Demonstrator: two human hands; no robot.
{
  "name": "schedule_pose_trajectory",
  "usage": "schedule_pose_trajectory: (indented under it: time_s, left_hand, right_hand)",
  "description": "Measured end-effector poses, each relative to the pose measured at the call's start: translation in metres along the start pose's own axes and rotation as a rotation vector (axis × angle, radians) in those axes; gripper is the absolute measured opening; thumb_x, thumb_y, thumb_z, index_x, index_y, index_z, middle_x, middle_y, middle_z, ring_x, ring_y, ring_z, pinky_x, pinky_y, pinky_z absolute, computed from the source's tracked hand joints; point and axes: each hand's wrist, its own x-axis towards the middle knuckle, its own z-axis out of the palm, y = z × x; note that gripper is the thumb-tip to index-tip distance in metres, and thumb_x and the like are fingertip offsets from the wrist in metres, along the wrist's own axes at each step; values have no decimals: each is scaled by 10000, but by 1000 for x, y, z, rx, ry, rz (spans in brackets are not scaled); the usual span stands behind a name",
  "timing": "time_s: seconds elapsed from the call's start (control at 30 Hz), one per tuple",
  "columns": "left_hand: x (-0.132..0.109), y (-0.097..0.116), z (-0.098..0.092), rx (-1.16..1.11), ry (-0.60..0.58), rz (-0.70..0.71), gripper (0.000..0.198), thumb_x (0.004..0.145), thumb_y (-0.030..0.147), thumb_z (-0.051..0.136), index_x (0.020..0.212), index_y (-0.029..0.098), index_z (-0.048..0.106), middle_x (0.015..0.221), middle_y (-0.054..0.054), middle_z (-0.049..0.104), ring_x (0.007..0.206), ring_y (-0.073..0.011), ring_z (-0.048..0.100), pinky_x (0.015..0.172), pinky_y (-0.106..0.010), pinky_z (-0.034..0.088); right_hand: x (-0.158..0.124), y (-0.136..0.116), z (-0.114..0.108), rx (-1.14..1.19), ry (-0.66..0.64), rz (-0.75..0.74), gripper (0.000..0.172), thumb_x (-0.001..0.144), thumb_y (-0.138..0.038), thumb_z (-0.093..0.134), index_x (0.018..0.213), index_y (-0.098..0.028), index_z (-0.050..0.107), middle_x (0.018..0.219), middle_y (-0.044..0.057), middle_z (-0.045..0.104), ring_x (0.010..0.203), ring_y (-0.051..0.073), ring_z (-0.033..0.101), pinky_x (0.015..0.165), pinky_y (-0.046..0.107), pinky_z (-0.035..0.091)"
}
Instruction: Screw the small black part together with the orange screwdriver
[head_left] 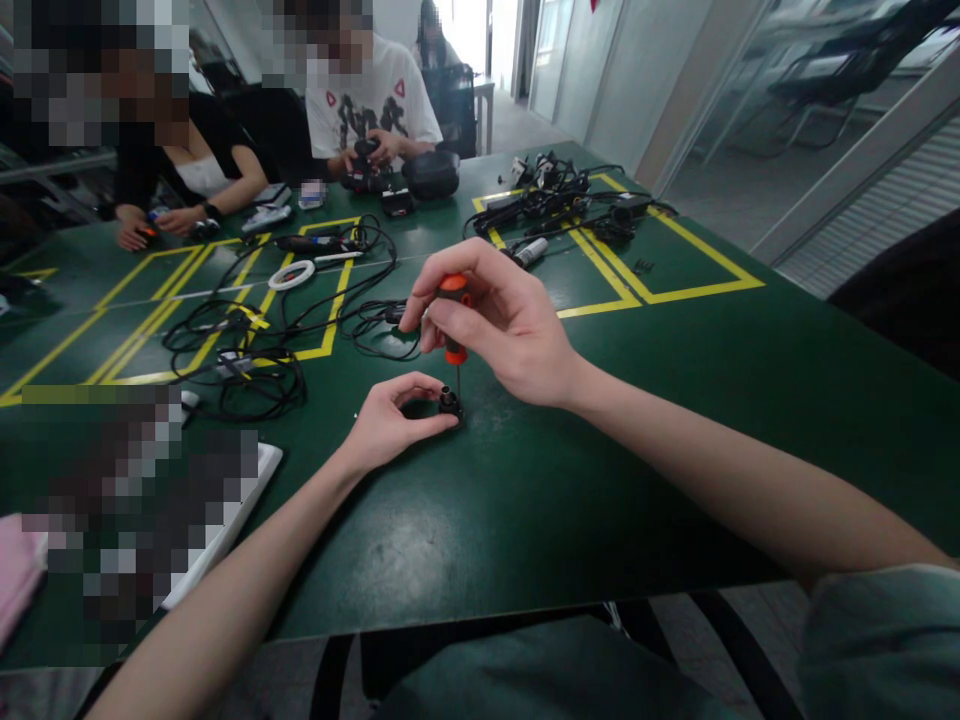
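My right hand point(499, 325) grips a screwdriver point(454, 290) with an orange and dark handle, held upright, its thin shaft pointing down. Between the thumb and fingers of my left hand point(394, 420) is a small black cylindrical part point(448, 402), resting on or just over the green table point(570, 480). The shaft's lower end meets the right side of that part; the exact contact point is too small to make out.
Coiled black cables point(232, 365) lie to the left, beside a white ring point(291, 275). Black equipment and cords point(547, 195) are heaped at the far right, near small screws point(643, 266). A white-edged device point(262, 465) lies front left. Two people point(375, 100) handle things across the table.
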Motion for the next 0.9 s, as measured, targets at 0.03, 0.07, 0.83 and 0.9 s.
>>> schedule_pose_trajectory:
  time_s: [0.03,0.07,0.83,0.9]
  left_hand:
    - [0,0,0,-8,-2,-1,373,682,325,970,970,159,799,979,-68,832,949,-237,789,1076,-441,631]
    - [0,-1,0,-21,-5,-2,381,679,317,972,979,158,800,998,-73,836,965,-240,792,1089,-446,625]
    - [1,1,0,-99,-55,-126,449,670,325,980,1041,136,813,1074,-110,860,994,-266,810,1091,-481,619]
    - [2,1,-1,-104,-67,-129,452,673,327,977,1049,138,813,1081,-109,858,996,-263,805,1093,-483,615]
  right_hand:
    - [0,0,0,1,1,7,148,1073,-312,637,1139,-187,594,1051,14,704,911,94,722,771,208,620]
    - [0,0,0,4,1,13,146,1070,-306,638,1139,-186,593,1053,14,703,914,94,722,771,206,620]
    - [-1,3,-1,-15,-11,-43,98,1091,-239,609,1159,-173,584,1054,2,687,821,47,671,733,172,580]
    - [-1,3,-1,-21,-12,-45,103,1094,-252,607,1158,-176,581,1052,-1,685,815,46,668,740,176,583]
